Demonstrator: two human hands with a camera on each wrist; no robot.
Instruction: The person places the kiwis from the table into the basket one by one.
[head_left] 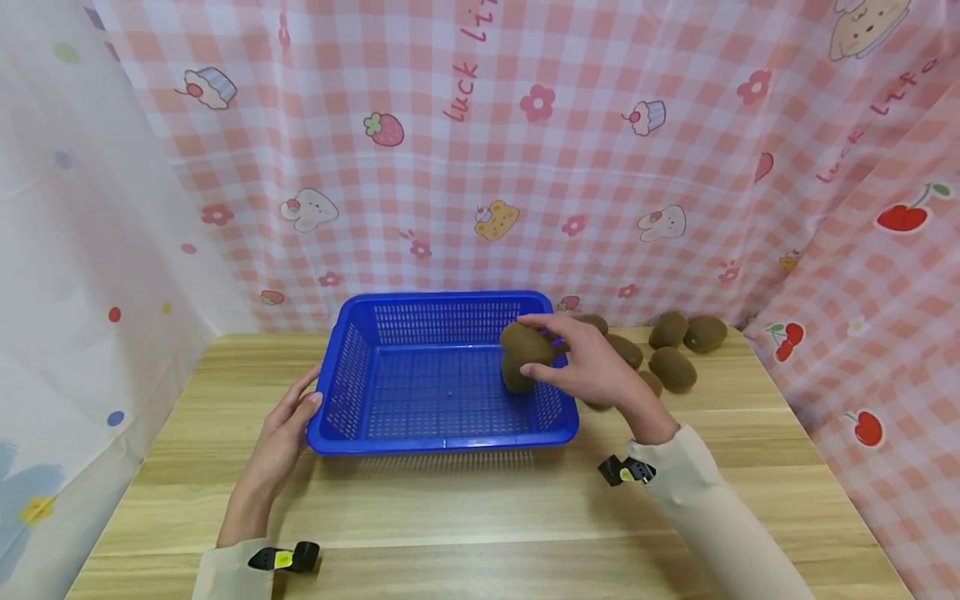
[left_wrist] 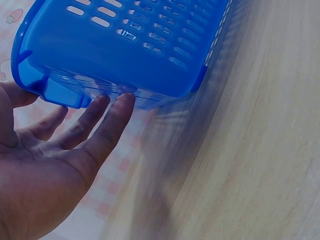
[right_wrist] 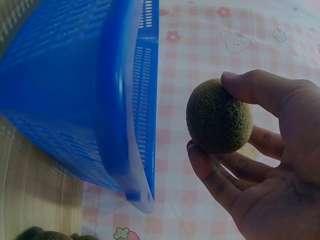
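My right hand (head_left: 588, 354) holds a brown, fuzzy kiwi (right_wrist: 219, 117) between thumb and fingertips, above the right end of a blue plastic basket (head_left: 442, 443). Just below it in the head view, a second kiwi (head_left: 516, 375) shows inside the basket, partly hidden by the held one. On the opposite side, my left hand (left_wrist: 55, 155) touches the basket's outer left end, its fingers extended against the slotted wall and its thumb by the rim.
Several kiwis (head_left: 672, 370) lie on the wooden table (head_left: 465, 517) to the right of the basket, some partly hidden behind my right hand. A pink checked curtain (head_left: 450, 183) hangs behind the table, and a white dotted one (head_left: 82, 250) hangs on the left.
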